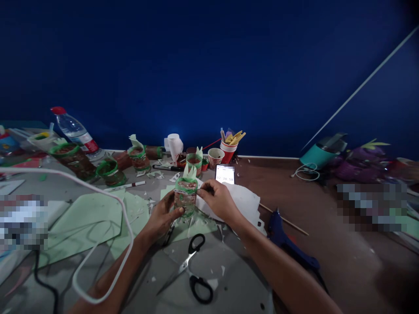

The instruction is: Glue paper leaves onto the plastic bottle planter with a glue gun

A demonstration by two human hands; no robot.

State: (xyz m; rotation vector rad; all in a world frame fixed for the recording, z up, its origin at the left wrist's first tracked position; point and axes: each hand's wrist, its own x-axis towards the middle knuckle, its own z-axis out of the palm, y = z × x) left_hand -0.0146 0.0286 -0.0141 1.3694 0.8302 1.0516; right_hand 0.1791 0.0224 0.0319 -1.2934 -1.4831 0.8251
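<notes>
Upright in my left hand [163, 216] is a small brown cup [185, 201] with a green rim and pale green paper points rising from its back edge. The fingers and thumb wrap its left side and lower front. My right hand [218, 198] is at the cup's right rim, thumb and fingers pinched together; whatever is between the fingertips is too small to make out. Below the hands, black-handled scissors [188, 267] lie partly spread on the table. Pale green paper [193, 229] with cut edges lies under the cup, and a white sheet [244, 200] beneath my right wrist.
Similar brown-and-green cups [139, 158] stand at the back left near a water bottle [77, 133]. A phone [225, 173] shows a timer. A blue glue gun [288, 244] and a thin stick [284, 219] lie right. A white cable [126, 209] loops across the left foreground.
</notes>
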